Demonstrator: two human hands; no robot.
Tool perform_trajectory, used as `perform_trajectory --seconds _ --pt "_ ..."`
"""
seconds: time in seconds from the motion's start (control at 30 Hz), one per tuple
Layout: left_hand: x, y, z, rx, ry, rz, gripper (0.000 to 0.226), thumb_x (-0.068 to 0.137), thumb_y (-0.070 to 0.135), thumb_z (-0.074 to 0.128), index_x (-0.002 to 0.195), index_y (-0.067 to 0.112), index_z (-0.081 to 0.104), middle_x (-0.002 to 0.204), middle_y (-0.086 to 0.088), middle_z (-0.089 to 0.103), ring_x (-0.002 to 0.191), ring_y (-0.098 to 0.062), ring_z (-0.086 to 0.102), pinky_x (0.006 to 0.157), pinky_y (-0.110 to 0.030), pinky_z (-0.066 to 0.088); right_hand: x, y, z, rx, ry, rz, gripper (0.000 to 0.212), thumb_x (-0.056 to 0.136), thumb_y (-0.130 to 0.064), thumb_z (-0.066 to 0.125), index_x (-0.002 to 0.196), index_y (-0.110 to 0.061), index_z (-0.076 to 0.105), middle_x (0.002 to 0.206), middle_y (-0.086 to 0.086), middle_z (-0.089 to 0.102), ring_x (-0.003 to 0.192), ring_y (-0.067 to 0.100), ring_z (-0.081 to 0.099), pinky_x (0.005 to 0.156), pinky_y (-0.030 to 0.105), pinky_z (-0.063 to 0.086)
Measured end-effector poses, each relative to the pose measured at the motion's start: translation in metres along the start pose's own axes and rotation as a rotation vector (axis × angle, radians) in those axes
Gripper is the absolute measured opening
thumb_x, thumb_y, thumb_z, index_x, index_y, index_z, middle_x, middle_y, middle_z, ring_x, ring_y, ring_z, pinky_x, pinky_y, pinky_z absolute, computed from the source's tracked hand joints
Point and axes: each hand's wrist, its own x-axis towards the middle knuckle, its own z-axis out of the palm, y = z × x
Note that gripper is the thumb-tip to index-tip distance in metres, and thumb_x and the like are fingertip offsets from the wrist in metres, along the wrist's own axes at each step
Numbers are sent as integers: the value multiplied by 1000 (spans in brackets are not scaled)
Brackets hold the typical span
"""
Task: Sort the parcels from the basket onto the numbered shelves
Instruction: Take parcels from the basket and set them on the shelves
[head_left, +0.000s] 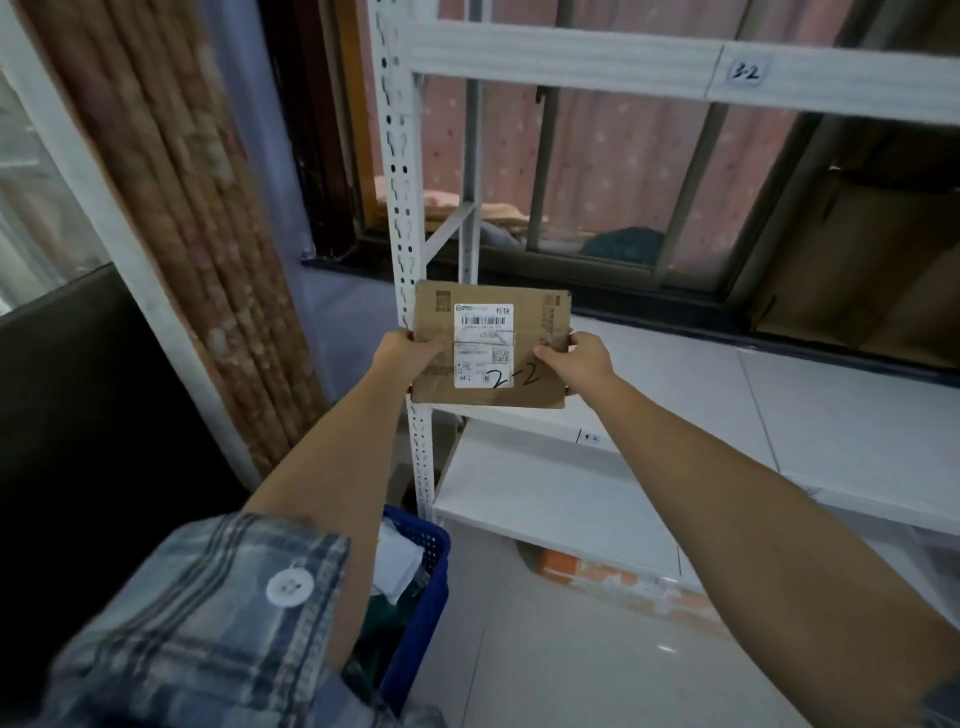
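A flat brown cardboard parcel (540, 317) with a white shipping label and a handwritten "2-2" is held up in front of the white metal shelf rack (402, 171). My left hand (402, 356) grips its left edge and my right hand (579, 358) grips its right edge. The parcel hangs just above the front of a white shelf board (685, 379). An upper shelf beam carries a tag reading "3-2" (745, 71). The blue plastic basket (431, 566) stands on the floor below my left arm, with more parcels inside.
A lower white shelf board (545, 488) has a small tag on the edge above it. An orange parcel (558, 564) lies under the lowest shelf. A patterned curtain (187, 208) hangs at the left. A large cardboard box (872, 270) sits at the right behind the rack.
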Motion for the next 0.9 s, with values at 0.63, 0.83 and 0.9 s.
perform_trajectory --seconds 0.63,0.83,0.9 --pt "-62 201 -32 47 71 544 49 84 38 66 125 14 53 117 -1 60 109 -24 59 93 -43 50 -32 -129 -144 69 394 -424 43 84 -38 67 120 -14 60 116 3 66 104 22 62 87 40 53" --pt "-92 262 -56 51 122 648 57 82 42 67 126 10 50 115 -6 62 106 -26 61 90 -45 52 -52 -184 -189 102 451 -521 38 83 -38 67 111 -12 61 106 1 64 98 20 62 82 37 54" --pt "-102 284 -64 34 136 689 58 81 42 68 127 11 50 119 -7 62 106 -26 61 89 -45 52 -59 -208 -206 99 481 -553 40 83 -38 67 112 -12 60 106 2 65 96 22 63 80 37 54"
